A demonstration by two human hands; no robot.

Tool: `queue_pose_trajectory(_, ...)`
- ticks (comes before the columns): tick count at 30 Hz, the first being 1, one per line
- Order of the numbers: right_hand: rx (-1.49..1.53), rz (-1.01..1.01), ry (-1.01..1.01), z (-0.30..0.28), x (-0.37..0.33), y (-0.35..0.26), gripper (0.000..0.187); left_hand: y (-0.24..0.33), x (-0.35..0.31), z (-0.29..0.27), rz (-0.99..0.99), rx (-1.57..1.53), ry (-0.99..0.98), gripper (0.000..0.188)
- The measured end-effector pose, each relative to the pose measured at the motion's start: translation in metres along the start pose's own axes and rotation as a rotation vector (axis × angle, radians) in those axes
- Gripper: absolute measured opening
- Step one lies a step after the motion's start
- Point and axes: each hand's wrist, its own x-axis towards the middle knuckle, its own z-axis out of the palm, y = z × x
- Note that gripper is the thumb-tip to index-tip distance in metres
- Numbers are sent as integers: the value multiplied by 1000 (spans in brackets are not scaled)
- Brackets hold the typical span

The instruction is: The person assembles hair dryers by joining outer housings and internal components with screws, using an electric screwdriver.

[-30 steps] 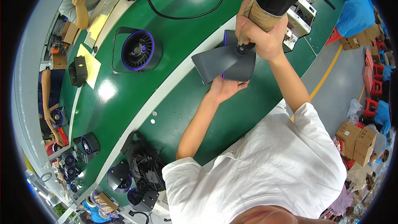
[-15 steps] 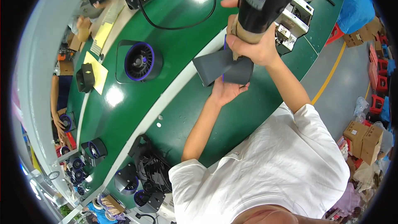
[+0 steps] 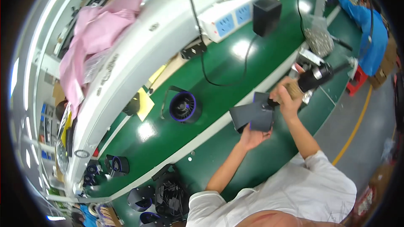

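Note:
My left hand (image 3: 253, 138) supports a dark grey bracket-like housing (image 3: 246, 116) from below, fingers curled around its near edge. A flat angled plate and a boxy part with a purple edge make up the housing. In my right hand (image 3: 289, 102) is an electric screwdriver (image 3: 312, 78), black with a tan wrapped grip. It lies tilted, its body off to the right and its working end over the housing's right part. Whether the tip touches a screw is hidden by my fingers.
A round fan unit (image 3: 184, 106) with a purple ring stands on the green bench. Beyond are yellow paper (image 3: 145, 105), a white power strip (image 3: 219, 22) and a black adapter (image 3: 267, 16). A bag of small metal parts (image 3: 318, 42) lies far right; a black bin (image 3: 170, 197), near left.
The view has swung, bringing the power strip and pink cloth in. The screwdriver has gone from standing tall toward the camera to leaning right. Both hands keep their holds.

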Motion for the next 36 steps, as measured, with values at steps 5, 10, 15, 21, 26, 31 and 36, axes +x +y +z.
queue_pose_trajectory(5,-35,-123,134,-34,14,6,70,12,9,8,217,260,141,62)
queue_pose_trajectory(10,-227,6,92,-59,6,22,68,96,19,10,1396,1486,889,57)
queue_pose_trajectory(15,-257,151,-220,-83,-2,62,40,157,6,60,1361,1667,1233,54)
queue_pose_trajectory(21,-161,456,-500,-47,3,102,43,175,-26,13,1365,1717,1588,57)
queue_pose_trajectory(26,39,399,-629,-45,17,121,57,116,-30,17,1394,1645,1510,41)
queue_pose_trajectory(31,160,419,-572,-53,15,130,83,65,-72,54,1375,1468,1376,31)
queue_pose_trajectory(36,280,626,-470,-49,21,123,90,33,-122,80,1421,1535,1409,19)
